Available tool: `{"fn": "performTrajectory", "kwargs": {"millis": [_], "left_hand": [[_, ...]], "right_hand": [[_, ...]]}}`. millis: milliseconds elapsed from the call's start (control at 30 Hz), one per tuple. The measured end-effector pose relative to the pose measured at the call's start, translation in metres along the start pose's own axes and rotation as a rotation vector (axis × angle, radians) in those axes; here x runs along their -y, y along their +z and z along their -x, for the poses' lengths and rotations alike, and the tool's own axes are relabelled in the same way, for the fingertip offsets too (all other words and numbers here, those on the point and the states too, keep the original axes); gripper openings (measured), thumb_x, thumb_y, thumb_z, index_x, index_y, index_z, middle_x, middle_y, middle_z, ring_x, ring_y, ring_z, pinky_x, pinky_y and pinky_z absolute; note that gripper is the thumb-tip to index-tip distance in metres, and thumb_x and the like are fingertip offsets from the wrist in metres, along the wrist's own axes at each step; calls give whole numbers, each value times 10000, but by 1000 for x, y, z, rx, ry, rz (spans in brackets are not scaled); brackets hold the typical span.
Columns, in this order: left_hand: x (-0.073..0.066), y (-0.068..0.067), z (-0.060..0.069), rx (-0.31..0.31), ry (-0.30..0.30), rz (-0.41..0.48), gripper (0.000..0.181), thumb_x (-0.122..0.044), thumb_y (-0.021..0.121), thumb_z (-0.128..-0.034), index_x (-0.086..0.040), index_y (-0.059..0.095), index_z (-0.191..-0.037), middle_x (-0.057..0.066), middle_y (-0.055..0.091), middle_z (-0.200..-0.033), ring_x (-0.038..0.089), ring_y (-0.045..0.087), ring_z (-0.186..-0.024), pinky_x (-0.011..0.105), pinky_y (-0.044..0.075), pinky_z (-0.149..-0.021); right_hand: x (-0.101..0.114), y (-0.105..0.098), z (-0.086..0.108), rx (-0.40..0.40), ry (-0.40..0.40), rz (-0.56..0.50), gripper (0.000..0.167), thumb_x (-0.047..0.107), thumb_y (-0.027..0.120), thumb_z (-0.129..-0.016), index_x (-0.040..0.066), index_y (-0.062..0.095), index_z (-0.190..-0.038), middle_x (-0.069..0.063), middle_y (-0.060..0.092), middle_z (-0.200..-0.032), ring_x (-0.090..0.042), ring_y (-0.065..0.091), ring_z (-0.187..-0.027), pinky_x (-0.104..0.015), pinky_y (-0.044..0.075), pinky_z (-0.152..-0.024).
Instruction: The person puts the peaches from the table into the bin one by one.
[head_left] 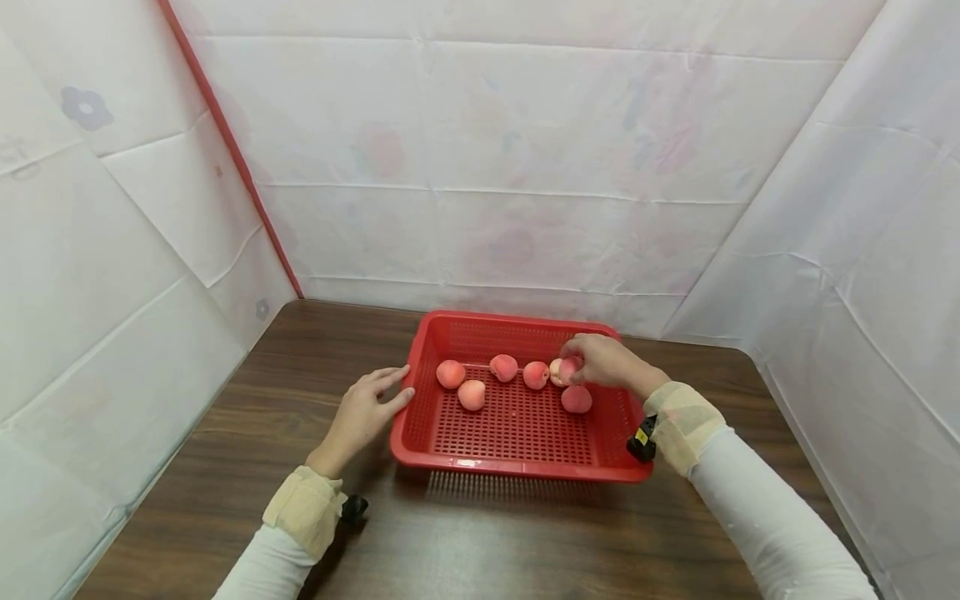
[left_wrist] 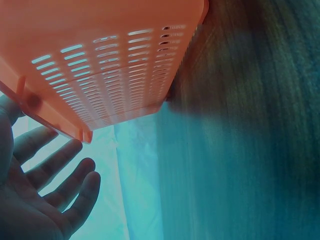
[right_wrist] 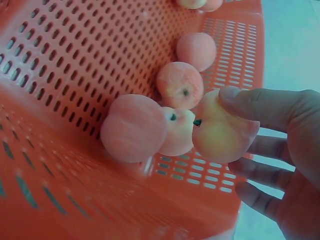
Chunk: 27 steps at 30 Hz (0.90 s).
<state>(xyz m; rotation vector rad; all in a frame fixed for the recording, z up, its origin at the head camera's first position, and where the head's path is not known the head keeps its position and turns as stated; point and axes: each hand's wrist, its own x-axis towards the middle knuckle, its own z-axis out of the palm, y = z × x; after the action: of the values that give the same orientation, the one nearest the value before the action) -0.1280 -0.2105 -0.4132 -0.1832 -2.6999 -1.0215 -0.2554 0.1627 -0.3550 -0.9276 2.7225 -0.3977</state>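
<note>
A red plastic basket (head_left: 517, 471) with slotted sides holds several peaches. My right hand (head_left: 607, 362) reaches over its right end and grips a peach (right_wrist: 222, 132) between thumb and fingers. Close beside that one, in the right wrist view, lie a darker peach (right_wrist: 134, 128), a pale peach (right_wrist: 178, 132) and a reddish peach (right_wrist: 181, 85). Toward the basket's left end are two more peaches, one orange-red (head_left: 451, 374) and one paler (head_left: 472, 395). My left hand (head_left: 363, 412) is at the left rim, its fingers spread and loosely bent, the fingertips at the edge.
The basket stands on a dark wood-grain table (head_left: 480, 542), near its back edge. White patterned sheeting (head_left: 465, 167) hangs behind and on both sides. A red strip (head_left: 232, 150) runs down the sheeting at the left.
</note>
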Motion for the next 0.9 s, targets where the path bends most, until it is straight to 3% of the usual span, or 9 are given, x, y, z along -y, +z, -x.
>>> {"fn": "performTrajectory", "kwargs": {"millis": [267,467,667,900], "left_hand": [[-1,-1,2,3,-7,-5,475,-308,681,-883,-68,612,-1287,153,603,-1241,337,572,-1068,532,431,-875],[0,-3,3,0,-13,-13,474,-311,676,-887,-72,610,-1291,152,600,-1245,335,573,-1065,525,442,-862],[0,-5,4,0,-13,-6,467,-301,683,-882,-76,615,-1286,149,604,-1240,336,571,-1065,538,421,-878],[0,-6,5,4,-8,-7,476,-332,670,-890,-81,613,-1290,144,602,-1245,335,564,-1079,535,422,-880]], "right_hand": [[1,11,-5,20,-20,-3,373,106,773,-757,73,686,-1119,-73,626,-1146,-268,559,-1082,-452,431,-930],[7,15,-9,71,-38,-33,395,81,763,-747,77,677,-1133,-37,618,-1097,-198,542,-930,-385,452,-829],[11,18,-12,75,-50,-55,400,111,782,-755,82,672,-1139,-26,628,-1110,-191,557,-953,-375,468,-815],[12,28,-14,106,-63,-65,257,87,779,-763,104,700,-1007,-17,634,-871,-137,527,-759,-320,448,-699]]}}
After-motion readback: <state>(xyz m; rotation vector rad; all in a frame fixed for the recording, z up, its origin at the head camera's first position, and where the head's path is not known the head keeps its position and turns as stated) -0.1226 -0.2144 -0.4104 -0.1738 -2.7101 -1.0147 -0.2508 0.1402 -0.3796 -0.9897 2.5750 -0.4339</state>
